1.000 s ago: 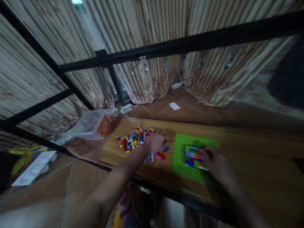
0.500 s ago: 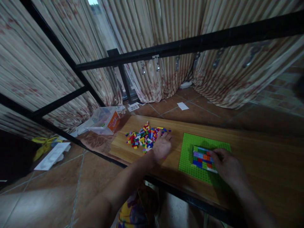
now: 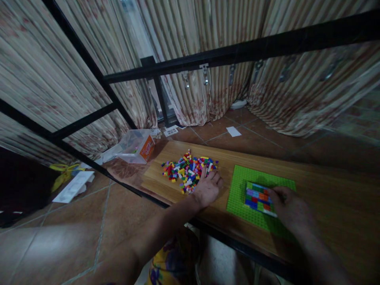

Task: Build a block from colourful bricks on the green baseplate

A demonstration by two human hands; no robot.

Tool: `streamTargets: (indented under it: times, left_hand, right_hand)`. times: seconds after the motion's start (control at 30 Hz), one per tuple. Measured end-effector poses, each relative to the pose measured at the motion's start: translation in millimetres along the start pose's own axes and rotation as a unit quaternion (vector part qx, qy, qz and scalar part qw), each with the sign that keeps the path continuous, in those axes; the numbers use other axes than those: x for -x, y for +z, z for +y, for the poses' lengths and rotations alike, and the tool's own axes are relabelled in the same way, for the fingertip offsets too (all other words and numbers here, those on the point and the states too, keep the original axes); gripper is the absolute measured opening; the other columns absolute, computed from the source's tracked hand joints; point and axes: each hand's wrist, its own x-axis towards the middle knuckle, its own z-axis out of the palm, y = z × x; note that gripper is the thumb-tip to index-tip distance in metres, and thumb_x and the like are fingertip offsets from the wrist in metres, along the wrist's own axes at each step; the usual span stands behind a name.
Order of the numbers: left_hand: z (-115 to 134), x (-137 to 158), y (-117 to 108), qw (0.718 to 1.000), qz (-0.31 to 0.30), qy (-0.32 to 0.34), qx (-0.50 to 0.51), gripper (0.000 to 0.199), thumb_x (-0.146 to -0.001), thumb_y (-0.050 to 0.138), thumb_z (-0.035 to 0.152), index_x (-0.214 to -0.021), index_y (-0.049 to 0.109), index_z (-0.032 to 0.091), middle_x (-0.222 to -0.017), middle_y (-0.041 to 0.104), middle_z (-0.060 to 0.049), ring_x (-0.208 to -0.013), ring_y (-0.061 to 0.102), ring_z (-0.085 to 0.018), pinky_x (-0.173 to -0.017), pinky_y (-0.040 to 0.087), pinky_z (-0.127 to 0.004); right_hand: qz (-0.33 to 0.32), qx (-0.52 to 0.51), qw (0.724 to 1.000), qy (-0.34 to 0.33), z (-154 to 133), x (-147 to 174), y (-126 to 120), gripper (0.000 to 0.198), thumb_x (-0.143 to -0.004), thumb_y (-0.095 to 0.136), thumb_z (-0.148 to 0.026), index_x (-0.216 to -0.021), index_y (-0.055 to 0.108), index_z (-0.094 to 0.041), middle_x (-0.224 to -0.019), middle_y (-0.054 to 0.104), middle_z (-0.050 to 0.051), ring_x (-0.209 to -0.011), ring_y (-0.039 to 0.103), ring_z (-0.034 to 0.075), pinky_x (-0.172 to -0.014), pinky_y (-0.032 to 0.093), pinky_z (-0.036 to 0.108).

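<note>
A heap of small coloured toy bricks (image 3: 185, 170) lies on the wooden bench top. My left hand (image 3: 208, 188) reaches over the heap's right edge, palm down and fingers apart; no brick shows in its grasp. To the right sits a green studded baseplate (image 3: 237, 208). Above its middle is a rectangular toy-brick panel (image 3: 257, 200), made of blue, purple, red, orange and green bricks with a pale strip along its near edge. My right hand (image 3: 289, 208) is closed at the panel's right edge, thumb and fingers pinched there and covering that side.
A clear plastic box (image 3: 133, 146) with an orange label stands on the floor beyond the bench's left end. Black metal rails (image 3: 222, 57) run in front of striped curtains (image 3: 190, 31). White papers (image 3: 233, 131) and a white tray (image 3: 74, 187) lie on the tiled floor.
The whole view has shifted slightly to the right. My left hand has drawn back a little from the heap, its fingers more spread. My right hand stays at the panel.
</note>
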Motion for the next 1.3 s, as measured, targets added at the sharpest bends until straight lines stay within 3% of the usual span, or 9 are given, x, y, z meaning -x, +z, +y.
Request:
streamTargets:
  times: [0.17,0.33,0.47,0.57,0.67,0.8,1.13,1.3]
  left_hand:
    - [-16.8,4.9,2.5,0.999,0.013,0.036,0.023,0.028,-0.096,0.043,0.025,-0.117,0.062,0.021,-0.132,0.06,-0.006,-0.129,0.046,-0.024,-0.118,0.018,-0.058]
    - [-20.5,20.5,-15.1,0.993,0.059,0.044,0.09,0.031,-0.097,0.041,0.031,-0.121,0.06,0.021,-0.134,0.059,-0.006,-0.129,0.046,-0.021,-0.119,0.011,-0.054]
    - [-22.3,55.7,-29.6,0.988,0.082,-0.056,0.117,0.043,-0.093,0.049,0.039,-0.132,0.052,0.022,-0.139,0.054,-0.011,-0.132,0.043,-0.025,-0.117,0.013,-0.054]
    - [-27.3,86.4,-29.8,0.974,0.058,-0.19,0.108,0.08,-0.081,0.056,0.062,-0.145,0.038,0.017,-0.149,0.039,-0.021,-0.137,0.034,-0.036,-0.113,0.016,-0.059]
    - [-34.7,102.3,-25.0,0.963,0.018,-0.249,0.1,0.102,-0.071,0.057,0.076,-0.15,0.029,0.017,-0.151,0.033,-0.024,-0.139,0.029,-0.04,-0.111,0.015,-0.062]
    - [-50.2,98.1,-21.2,0.97,-0.014,-0.222,0.101,0.109,-0.066,0.055,0.08,-0.151,0.027,0.018,-0.153,0.031,-0.023,-0.139,0.028,-0.041,-0.112,0.011,-0.064]
    - [-101.6,79.9,-9.4,0.984,-0.027,-0.134,0.111,0.106,-0.069,0.053,0.08,-0.15,0.029,0.016,-0.153,0.032,-0.021,-0.14,0.029,-0.037,-0.115,0.007,-0.057]
    - [-115.7,74.7,-8.6,0.985,-0.038,-0.116,0.119,0.114,-0.064,0.054,0.083,-0.151,0.027,0.015,-0.151,0.035,-0.022,-0.137,0.032,-0.038,-0.114,0.012,-0.056]
  right_hand:
    - [-0.005,0.009,1.0,0.013,1.1,-1.6,0.1,0.037,-0.082,0.043,-0.055,-0.082,0.062,-0.024,-0.078,0.069,0.008,-0.068,0.062,0.025,-0.062,0.044,0.036]
    - [-0.015,0.01,1.0,0.009,0.0,-0.7,-1.3,0.038,-0.083,0.042,-0.056,-0.083,0.061,-0.024,-0.077,0.068,0.008,-0.068,0.062,0.025,-0.063,0.044,0.036]
    - [-0.014,0.013,1.0,0.018,-0.7,0.2,-2.3,0.037,-0.082,0.043,-0.056,-0.084,0.061,-0.023,-0.076,0.067,0.008,-0.068,0.061,0.026,-0.063,0.044,0.036]
    - [-0.021,0.02,0.999,0.02,-1.8,0.5,-3.4,0.037,-0.083,0.042,-0.055,-0.084,0.061,-0.024,-0.078,0.068,0.008,-0.067,0.061,0.025,-0.063,0.043,0.036]
    - [-0.022,0.021,0.999,0.013,-2.4,1.1,-4.0,0.038,-0.084,0.042,-0.056,-0.084,0.062,-0.023,-0.076,0.068,0.009,-0.066,0.061,0.025,-0.062,0.044,0.036]
    - [-0.009,0.027,1.0,0.004,-2.7,2.6,-4.3,0.04,-0.084,0.04,-0.056,-0.084,0.062,-0.022,-0.075,0.067,0.009,-0.066,0.062,0.027,-0.061,0.044,0.037]
    - [-0.032,0.028,0.999,0.012,-4.2,2.7,-7.8,0.038,-0.085,0.04,-0.055,-0.083,0.06,-0.023,-0.078,0.067,0.01,-0.068,0.062,0.028,-0.061,0.043,0.038]
    - [-0.022,0.025,0.999,0.009,-2.3,3.1,-5.8,0.038,-0.085,0.04,-0.055,-0.084,0.06,-0.023,-0.08,0.068,0.01,-0.07,0.062,0.027,-0.063,0.044,0.037]
